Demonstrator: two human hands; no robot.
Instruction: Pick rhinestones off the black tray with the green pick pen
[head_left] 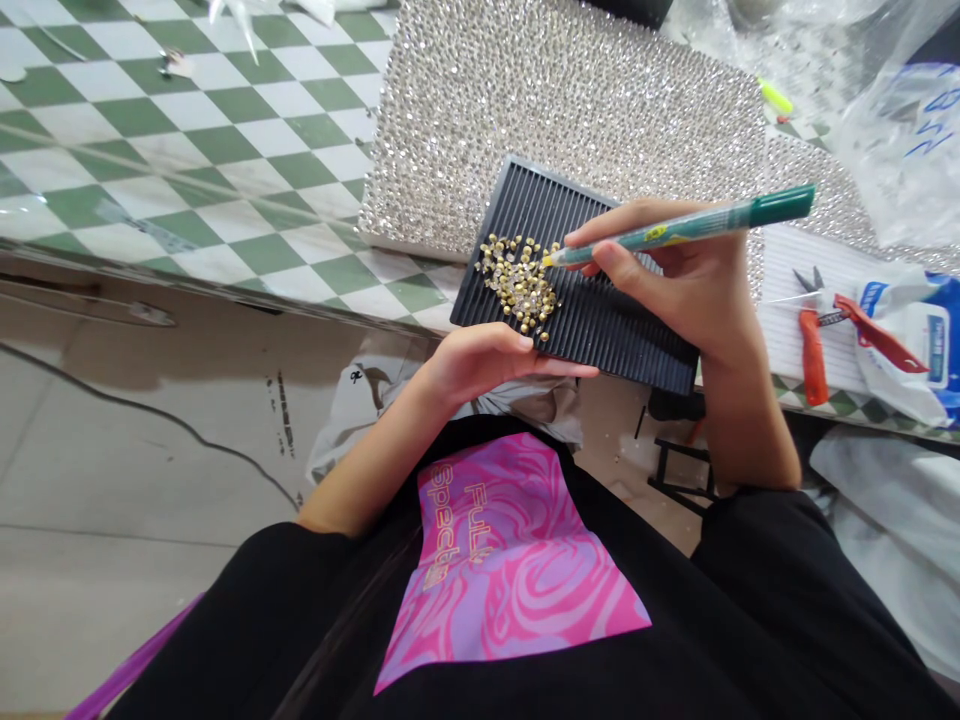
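Note:
My left hand [487, 362] grips the near edge of a black ridged tray [615, 335], thumb on top and fingers beneath. On the tray's left half lies a loose pile of small gold-backed rhinestones [517, 285]. Pinched in my right hand [675, 280] is a green pen-shaped tool [697, 228] with a darker green end pointing to the upper right. Its yellowish tip meets the right side of the pile; whether a stone sticks to it I cannot tell. Behind the tray, a large panel [570, 110] is covered in sparkling clear stones.
Red-handled pliers [814, 350] lie at the right beside a blue and white packet [922, 330]. Clear plastic bags [900, 150] and a yellow-green tool [775, 97] are at the back right. A green and white checkered tabletop [225, 150] stretches left.

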